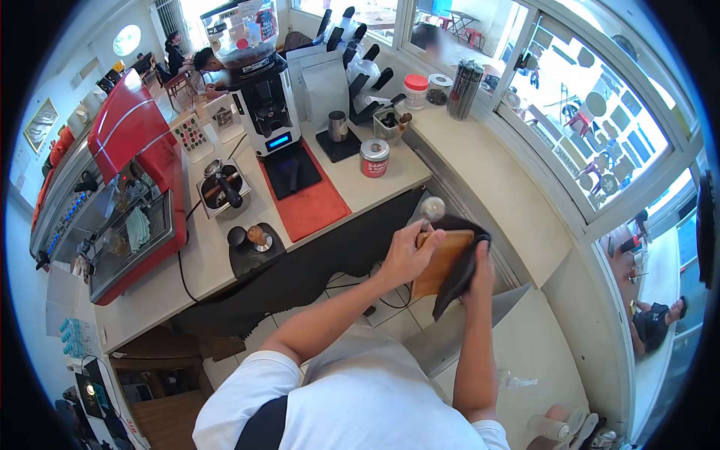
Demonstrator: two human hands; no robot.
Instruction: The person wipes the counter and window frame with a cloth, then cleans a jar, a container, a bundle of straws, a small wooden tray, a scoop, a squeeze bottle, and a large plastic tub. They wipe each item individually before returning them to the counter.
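Observation:
My left hand (409,259) is closed at the left edge of a brown wooden board or tray (444,259). From its fingers a spoon with a round, shiny metal head (433,209) points up, away from me. My right hand (480,274) grips a dark cloth (457,281), which drapes over the board's right side and hides part of it. Both hands are held out over the gap in front of the counter.
The counter (397,172) carries a coffee grinder (266,101), a red tin (374,158), a tamper (259,238) on a dark mat, and a portafilter (225,187) over a container. A red espresso machine (139,150) stands left. Windows line the right; people sit beyond.

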